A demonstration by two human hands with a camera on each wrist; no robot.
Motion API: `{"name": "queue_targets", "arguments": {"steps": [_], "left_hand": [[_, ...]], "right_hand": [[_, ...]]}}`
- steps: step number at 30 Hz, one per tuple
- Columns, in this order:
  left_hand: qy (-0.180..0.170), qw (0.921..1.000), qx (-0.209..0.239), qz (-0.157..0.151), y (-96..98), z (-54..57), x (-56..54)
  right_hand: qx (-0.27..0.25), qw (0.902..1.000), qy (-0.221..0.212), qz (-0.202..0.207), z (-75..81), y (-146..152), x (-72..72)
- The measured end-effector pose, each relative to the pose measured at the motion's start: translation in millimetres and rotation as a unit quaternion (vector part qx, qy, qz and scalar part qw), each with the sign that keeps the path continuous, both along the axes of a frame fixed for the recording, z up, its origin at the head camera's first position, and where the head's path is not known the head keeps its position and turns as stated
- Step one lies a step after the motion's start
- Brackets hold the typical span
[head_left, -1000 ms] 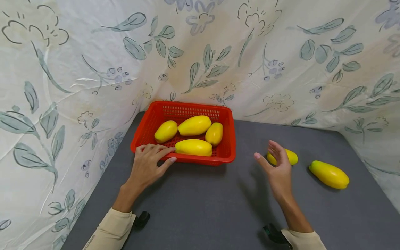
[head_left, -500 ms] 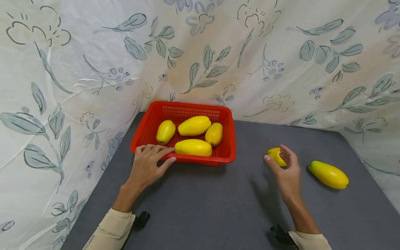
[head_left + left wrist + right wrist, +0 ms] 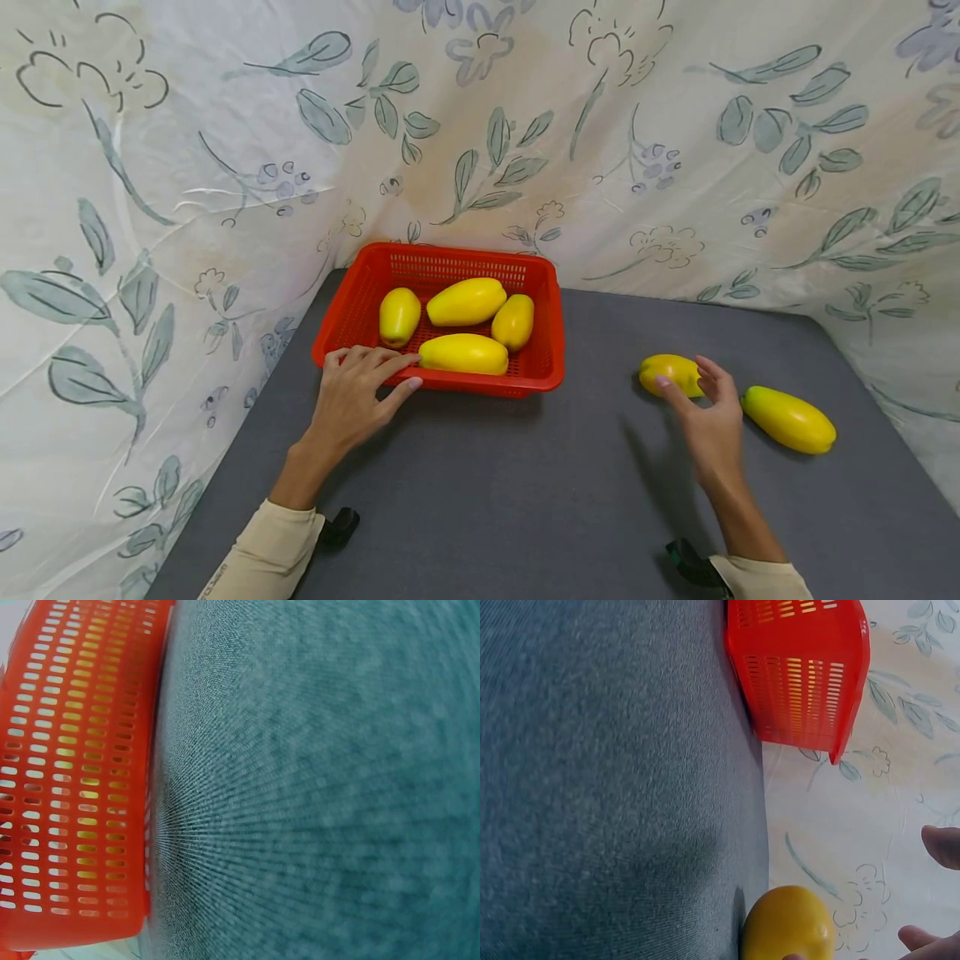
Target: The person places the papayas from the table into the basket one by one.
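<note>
The slotted red basket looks like moulded plastic, smooth with a soft shine along its rim. The yellow fruits have smooth, waxy-looking skins that catch glossy highlights. The grey surface is matt, with a fine, woven-cloth texture close up. The floral sheet looks thin and creased, faintly shiny in places. The beige sleeve is matt cloth.

Pale floral cloth, creased, patterned with grey-green leaves, behind and beside dark grey table.
</note>
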State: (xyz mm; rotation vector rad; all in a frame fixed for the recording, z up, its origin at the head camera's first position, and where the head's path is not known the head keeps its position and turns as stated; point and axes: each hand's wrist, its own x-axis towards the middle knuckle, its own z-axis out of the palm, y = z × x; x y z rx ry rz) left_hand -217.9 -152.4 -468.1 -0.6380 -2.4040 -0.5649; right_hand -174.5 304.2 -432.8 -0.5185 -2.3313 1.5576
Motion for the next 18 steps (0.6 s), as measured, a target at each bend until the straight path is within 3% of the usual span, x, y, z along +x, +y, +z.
{"name": "queue_targets", "arguments": {"steps": [18], "left_hand": [[-0.011,0.9999,-0.002,0.001,0.3,1.8,0.4]], "right_hand": [[-0.023,0.9979,-0.060,-0.004,-5.8,14,-15.0]]}}
